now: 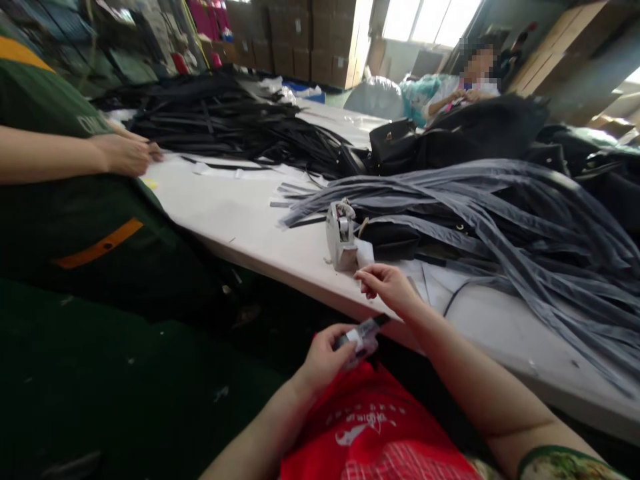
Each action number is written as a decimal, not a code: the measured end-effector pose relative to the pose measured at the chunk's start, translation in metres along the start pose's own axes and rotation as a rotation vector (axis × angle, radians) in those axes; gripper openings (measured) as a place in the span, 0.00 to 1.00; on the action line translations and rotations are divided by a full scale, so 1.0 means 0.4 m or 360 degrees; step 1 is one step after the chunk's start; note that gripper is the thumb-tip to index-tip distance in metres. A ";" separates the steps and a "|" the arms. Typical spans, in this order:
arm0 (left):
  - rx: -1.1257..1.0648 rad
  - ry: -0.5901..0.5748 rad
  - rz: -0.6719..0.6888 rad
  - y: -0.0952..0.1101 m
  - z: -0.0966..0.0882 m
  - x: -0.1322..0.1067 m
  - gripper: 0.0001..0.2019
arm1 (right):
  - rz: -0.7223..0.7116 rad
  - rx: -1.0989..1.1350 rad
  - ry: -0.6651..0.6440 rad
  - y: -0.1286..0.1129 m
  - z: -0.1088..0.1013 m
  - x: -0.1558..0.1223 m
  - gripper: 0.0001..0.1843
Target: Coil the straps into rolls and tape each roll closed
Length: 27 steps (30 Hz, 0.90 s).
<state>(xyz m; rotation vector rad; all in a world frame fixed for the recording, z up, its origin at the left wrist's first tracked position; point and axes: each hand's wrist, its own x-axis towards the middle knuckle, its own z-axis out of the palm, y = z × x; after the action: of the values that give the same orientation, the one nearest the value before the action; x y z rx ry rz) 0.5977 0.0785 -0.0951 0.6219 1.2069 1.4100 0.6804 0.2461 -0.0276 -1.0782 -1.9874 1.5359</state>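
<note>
My left hand (327, 358) is closed around a short dark strap piece (367, 329) with a white label wrapped on it, held above my red apron (370, 427). My right hand (387, 287) hovers at the table's near edge with its fingertips pinched together; what they hold, if anything, is too small to make out. Just beyond it stands a grey tape dispenser (341, 235) on the white table (235, 213).
A heap of long grey straps (500, 220) spreads over the table to the right, with black bags (450, 140) behind and a pile of black straps (235, 127) at the far left. A co-worker in green (65, 173) stands left, hands on the table. Another person sits far back.
</note>
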 end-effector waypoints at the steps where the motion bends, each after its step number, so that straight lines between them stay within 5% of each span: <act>1: 0.0018 0.0052 0.0075 0.010 0.002 0.003 0.18 | -0.0018 0.0054 -0.0080 -0.006 -0.006 -0.045 0.18; 7: -0.0108 0.0125 0.0232 0.028 0.034 0.028 0.19 | 0.0108 0.0145 -0.0364 0.020 -0.016 -0.227 0.20; 16: 0.0117 0.0000 0.0455 0.023 0.085 0.012 0.16 | 0.0215 0.0030 -0.0235 0.066 -0.037 -0.244 0.21; 21: 0.0696 0.0306 0.0652 0.039 0.110 0.007 0.15 | 0.0317 0.0125 -0.0334 0.083 -0.049 -0.248 0.18; 27: 0.1381 0.0487 0.1314 0.056 0.145 -0.031 0.13 | 0.0137 0.0444 -0.0160 0.081 -0.018 -0.286 0.15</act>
<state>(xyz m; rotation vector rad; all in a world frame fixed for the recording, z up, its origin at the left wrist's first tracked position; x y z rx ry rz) 0.6432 0.0885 -0.0523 1.6953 1.9515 1.6295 0.7670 0.1654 -0.0402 -0.9992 -1.7400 1.8798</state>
